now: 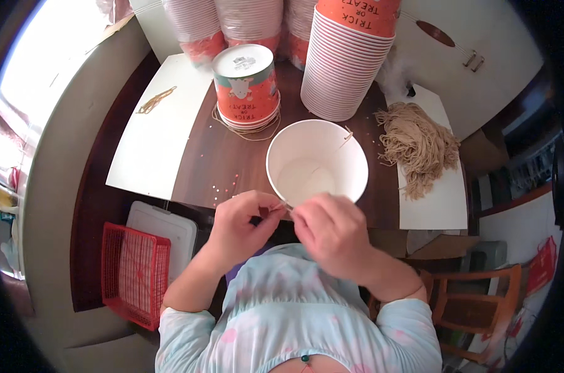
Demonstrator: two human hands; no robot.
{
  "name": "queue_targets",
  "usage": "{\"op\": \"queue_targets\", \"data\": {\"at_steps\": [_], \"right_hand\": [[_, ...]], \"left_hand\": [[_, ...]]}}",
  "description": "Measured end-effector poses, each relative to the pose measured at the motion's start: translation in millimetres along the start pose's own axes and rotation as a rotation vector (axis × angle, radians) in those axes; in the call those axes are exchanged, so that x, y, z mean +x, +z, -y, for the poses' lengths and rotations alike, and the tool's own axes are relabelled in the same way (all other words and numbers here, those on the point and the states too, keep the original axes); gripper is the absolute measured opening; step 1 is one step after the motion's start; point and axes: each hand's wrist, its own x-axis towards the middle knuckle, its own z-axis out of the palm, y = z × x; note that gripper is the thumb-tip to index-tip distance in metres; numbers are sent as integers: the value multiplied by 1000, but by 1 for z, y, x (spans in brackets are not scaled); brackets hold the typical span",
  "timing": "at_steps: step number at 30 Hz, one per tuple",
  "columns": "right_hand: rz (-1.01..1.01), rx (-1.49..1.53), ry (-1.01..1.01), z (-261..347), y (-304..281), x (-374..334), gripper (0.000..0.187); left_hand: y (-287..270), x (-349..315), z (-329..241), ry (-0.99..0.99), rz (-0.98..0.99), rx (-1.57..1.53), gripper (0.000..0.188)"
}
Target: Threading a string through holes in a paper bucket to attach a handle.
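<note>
Dark wooden tabletop (201, 161), bare strip at near edge, white open tub (317, 161) near centre, left hand (238, 227) and right hand (332, 233) pinching thin cord (282, 205) at its rim, inverted orange tub (246, 84) far left, stacked tubs (347, 62) far right, cord bundle (418, 146) right.

Behind my white paper bucket (317, 163): an upturned orange bucket (246, 86) with white base label, tall orange-and-white bucket stack (347, 62) right of it.

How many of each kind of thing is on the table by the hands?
Open white paper bucket: 1
Upside-down orange bucket stacks, one short and one tall: 2
Pile of tan strings: 1
White sheets, one left and one right: 2
Total: 6
</note>
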Motion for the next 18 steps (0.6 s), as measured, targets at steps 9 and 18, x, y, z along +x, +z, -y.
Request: {"op": "queue_targets", "data": {"at_steps": [9,18], "right_hand": [[-90,-72,137,7,39,-33,21],[45,1118,650,-14,63,-23,16]], "left_hand": [[31,-30,19,0,-375,63,11],[23,-22,35,-334,-269,-887,6]]}}
